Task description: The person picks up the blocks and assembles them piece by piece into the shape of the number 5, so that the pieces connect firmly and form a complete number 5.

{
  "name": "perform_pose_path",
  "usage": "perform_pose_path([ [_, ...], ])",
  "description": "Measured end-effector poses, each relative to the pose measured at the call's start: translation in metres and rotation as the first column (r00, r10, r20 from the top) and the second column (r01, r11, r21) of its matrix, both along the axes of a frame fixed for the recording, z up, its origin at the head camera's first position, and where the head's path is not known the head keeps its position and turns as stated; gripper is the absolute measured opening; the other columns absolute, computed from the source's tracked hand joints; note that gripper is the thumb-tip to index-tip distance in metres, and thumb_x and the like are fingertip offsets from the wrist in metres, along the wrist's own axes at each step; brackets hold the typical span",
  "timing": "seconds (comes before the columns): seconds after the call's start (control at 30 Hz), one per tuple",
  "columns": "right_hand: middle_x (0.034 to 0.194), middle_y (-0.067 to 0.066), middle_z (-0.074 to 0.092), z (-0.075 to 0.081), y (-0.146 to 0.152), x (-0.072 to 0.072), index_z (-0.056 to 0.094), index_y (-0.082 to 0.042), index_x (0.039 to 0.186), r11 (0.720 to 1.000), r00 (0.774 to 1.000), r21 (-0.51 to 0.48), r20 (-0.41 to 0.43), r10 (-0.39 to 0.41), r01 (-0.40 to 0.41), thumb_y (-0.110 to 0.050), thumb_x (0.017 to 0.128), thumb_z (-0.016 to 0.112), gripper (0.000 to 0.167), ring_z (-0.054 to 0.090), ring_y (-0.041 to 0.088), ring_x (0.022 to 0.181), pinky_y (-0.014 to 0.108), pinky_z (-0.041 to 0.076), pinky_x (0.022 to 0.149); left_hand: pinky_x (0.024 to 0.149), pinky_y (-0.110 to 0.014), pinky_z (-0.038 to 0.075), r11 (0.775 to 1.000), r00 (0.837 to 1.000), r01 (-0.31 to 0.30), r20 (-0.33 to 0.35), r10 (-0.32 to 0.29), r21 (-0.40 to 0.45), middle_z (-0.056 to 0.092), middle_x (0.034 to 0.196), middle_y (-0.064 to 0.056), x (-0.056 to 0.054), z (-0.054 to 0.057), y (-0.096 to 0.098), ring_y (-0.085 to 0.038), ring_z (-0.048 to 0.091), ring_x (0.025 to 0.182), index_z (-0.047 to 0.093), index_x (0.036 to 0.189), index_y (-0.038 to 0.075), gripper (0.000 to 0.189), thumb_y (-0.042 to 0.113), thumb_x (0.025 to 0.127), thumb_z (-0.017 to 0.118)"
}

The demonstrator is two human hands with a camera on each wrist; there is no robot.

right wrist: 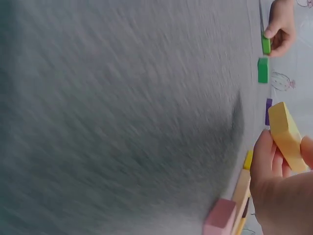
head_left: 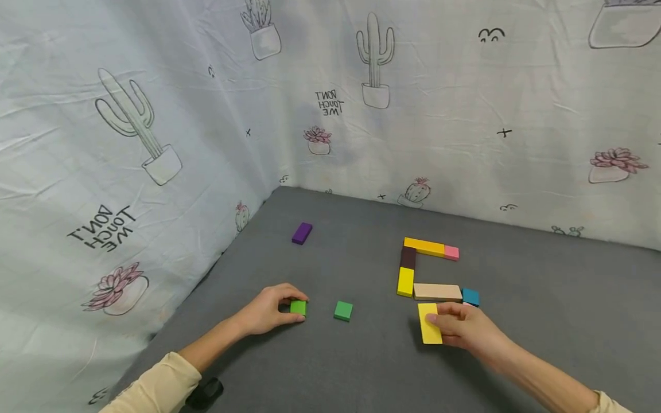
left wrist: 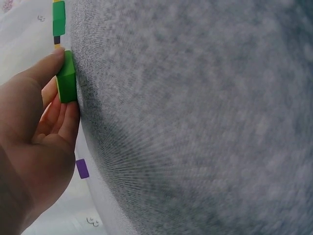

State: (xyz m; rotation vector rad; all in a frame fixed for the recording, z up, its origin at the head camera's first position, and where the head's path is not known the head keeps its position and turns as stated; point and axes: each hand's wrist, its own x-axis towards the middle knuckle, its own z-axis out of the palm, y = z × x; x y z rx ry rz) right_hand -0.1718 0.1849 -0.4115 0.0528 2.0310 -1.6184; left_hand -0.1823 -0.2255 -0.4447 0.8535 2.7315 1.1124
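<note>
My left hand (head_left: 269, 310) pinches a small light green block (head_left: 298, 307) between thumb and fingers, low at the grey tabletop; the left wrist view shows the same block (left wrist: 66, 78) along its side. A darker green block (head_left: 343, 311) lies a little to the right of that hand. In my right hand (head_left: 472, 330) a flat yellow block (head_left: 430, 324) is gripped and held tilted above the table, its shadow beneath. Just beyond it lie a beige block (head_left: 437, 292) and a blue block (head_left: 470, 296). A pink block (right wrist: 220, 218) beside the right hand is mostly hidden in the head view.
Farther back, an orange-yellow block (head_left: 424, 246), a pink block (head_left: 451, 253), a dark brown block (head_left: 408, 257) and a yellow block (head_left: 405, 282) join the beige one in an angular line. A purple block (head_left: 302, 233) lies at the back left. Printed cloth (head_left: 439, 126) hangs behind the table.
</note>
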Motion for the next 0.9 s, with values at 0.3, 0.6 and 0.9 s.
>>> perform_pose_path([
  [0.3,0.108,0.012,0.058,-0.011,0.019,0.023,0.035,0.015,0.125,0.987,0.983,-0.143,0.175,-0.050,0.075,-0.021,0.092,0.066,0.058,0.061,0.020,0.093,0.038,0.052,0.085,0.083,-0.030,0.052,1.000,1.000,0.018,-0.025,-0.018,0.008,0.061,0.106,-0.001,0.000,0.000,0.002,-0.013,0.058,0.092,0.067,0.111,0.006,0.032,0.020,0.084,0.075],
  [0.6,0.110,0.018,0.056,-0.014,0.021,0.035,0.031,0.019,0.131,0.955,0.941,-0.039,0.189,-0.281,0.293,-0.015,0.089,0.070,0.066,0.061,0.020,0.088,0.037,0.054,0.081,0.082,-0.028,0.052,1.000,1.000,0.013,-0.011,-0.012,0.009,0.062,0.107,-0.001,-0.003,0.000,0.003,-0.012,0.059,0.093,0.066,0.112,0.006,0.033,0.019,0.083,0.077],
  [0.9,0.090,0.013,0.061,-0.011,0.021,0.038,0.043,0.015,0.120,0.923,0.905,0.006,0.196,-0.378,0.384,-0.015,0.088,0.071,0.052,0.063,0.018,0.075,0.032,0.056,0.073,0.082,-0.028,0.052,1.000,1.000,0.009,-0.008,-0.009,0.003,0.061,0.107,0.001,-0.003,-0.001,0.003,-0.012,0.059,0.093,0.066,0.112,0.007,0.034,0.020,0.083,0.076],
])
